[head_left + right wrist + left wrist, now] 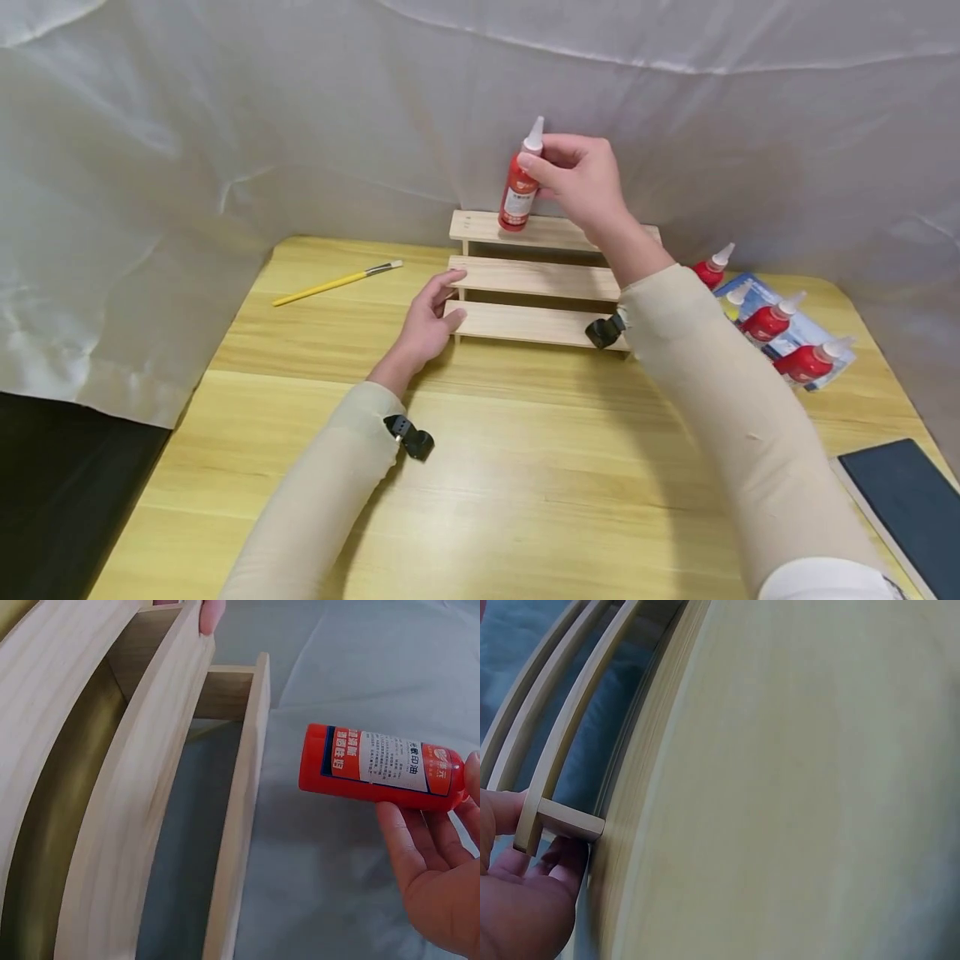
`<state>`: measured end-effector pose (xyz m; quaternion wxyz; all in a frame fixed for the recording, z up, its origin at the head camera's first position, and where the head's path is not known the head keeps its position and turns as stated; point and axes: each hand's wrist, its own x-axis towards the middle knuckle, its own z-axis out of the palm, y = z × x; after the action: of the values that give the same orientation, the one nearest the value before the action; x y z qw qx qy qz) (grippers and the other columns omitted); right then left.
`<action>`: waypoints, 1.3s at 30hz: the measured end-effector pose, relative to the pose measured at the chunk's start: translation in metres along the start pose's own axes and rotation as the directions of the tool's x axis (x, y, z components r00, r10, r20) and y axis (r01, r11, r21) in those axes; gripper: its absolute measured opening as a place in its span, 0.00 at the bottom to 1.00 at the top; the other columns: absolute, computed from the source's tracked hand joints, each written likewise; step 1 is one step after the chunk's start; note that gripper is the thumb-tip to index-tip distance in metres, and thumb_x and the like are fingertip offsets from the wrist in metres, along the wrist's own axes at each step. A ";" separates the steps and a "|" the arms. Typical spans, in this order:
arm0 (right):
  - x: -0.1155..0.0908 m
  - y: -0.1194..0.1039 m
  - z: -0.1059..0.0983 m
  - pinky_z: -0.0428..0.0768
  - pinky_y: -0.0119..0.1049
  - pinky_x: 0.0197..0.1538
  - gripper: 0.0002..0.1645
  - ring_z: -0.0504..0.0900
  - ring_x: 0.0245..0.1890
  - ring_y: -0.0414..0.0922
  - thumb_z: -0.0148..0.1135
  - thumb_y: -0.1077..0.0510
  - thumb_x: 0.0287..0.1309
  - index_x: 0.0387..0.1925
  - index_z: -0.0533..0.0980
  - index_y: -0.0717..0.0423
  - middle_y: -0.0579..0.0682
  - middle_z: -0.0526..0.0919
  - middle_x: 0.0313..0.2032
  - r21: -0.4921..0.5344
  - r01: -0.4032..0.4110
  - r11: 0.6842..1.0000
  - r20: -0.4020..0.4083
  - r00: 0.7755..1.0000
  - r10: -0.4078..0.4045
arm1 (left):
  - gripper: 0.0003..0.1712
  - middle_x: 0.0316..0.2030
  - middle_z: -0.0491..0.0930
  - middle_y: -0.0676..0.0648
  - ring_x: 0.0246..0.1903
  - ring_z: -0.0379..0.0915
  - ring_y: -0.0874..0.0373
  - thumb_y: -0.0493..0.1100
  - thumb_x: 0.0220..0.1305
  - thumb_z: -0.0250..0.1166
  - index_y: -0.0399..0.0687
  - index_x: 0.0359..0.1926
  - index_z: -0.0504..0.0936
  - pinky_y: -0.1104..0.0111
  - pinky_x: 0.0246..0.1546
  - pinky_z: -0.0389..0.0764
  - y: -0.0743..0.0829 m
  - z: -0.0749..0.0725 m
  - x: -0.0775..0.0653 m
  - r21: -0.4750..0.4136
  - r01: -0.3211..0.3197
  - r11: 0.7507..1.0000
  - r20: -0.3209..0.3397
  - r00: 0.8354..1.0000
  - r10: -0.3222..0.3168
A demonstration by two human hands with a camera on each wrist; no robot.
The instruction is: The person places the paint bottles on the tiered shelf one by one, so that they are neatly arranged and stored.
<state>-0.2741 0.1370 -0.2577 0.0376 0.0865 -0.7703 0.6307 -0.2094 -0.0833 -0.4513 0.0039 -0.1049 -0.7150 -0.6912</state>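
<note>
My right hand [588, 179] holds a red ink bottle [517, 200] near its neck, thumb on one side and fingers on the other. Its white pointed nozzle tips up and slightly right, and its base overlaps the left part of the top shelf in the head view. From the right wrist, the bottle [386, 769] shows a printed label and a gap between it and the shelves. The three-tier wooden rack [532, 321] stands at the table's back. At its left end my left hand [423, 325] grips the lower tiers, some fingers hidden behind the wood.
Left of the rack lies a yellow-handled paintbrush [322, 287]. Beyond my right arm are several red bottles [804, 363] and a yellow one [731, 307], by a blue-and-white packet [761, 292]. A dark notebook [907, 500] lies front right. Grey cloth [337, 108] hangs behind the table.
</note>
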 end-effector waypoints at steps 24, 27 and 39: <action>0.014 0.008 0.014 0.82 0.38 0.49 0.20 0.80 0.47 0.43 0.70 0.50 0.60 0.52 0.84 0.52 0.48 0.85 0.48 -0.239 -0.063 0.969 0.006 0.998 0.066 | 0.33 0.71 0.65 0.42 0.67 0.61 0.45 0.19 0.64 0.57 0.39 0.68 0.69 0.52 0.69 0.58 0.038 0.012 -0.013 0.025 0.023 0.999 0.024 0.999 -0.024; 0.014 0.009 0.014 0.82 0.38 0.49 0.20 0.80 0.47 0.43 0.70 0.50 0.60 0.52 0.84 0.53 0.49 0.85 0.48 -0.245 -0.050 0.968 0.007 0.999 0.054 | 0.33 0.71 0.65 0.43 0.67 0.61 0.46 0.19 0.64 0.56 0.40 0.68 0.69 0.52 0.69 0.57 0.034 0.013 -0.011 0.018 0.022 1.000 0.025 0.999 -0.022; 0.009 0.009 0.012 0.79 0.35 0.52 0.27 0.81 0.48 0.41 0.73 0.48 0.58 0.57 0.82 0.53 0.47 0.85 0.50 -0.334 -0.045 0.942 -0.035 0.999 0.035 | 0.33 0.70 0.65 0.41 0.67 0.61 0.45 0.19 0.64 0.57 0.37 0.69 0.69 0.53 0.69 0.58 0.041 0.015 -0.012 0.040 0.016 0.999 0.037 0.999 -0.018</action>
<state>-0.2840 0.1265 -0.2669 0.0500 0.0543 -0.8672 0.4925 -0.1890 -0.0694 -0.4129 -0.0132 -0.1115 -0.7294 -0.6748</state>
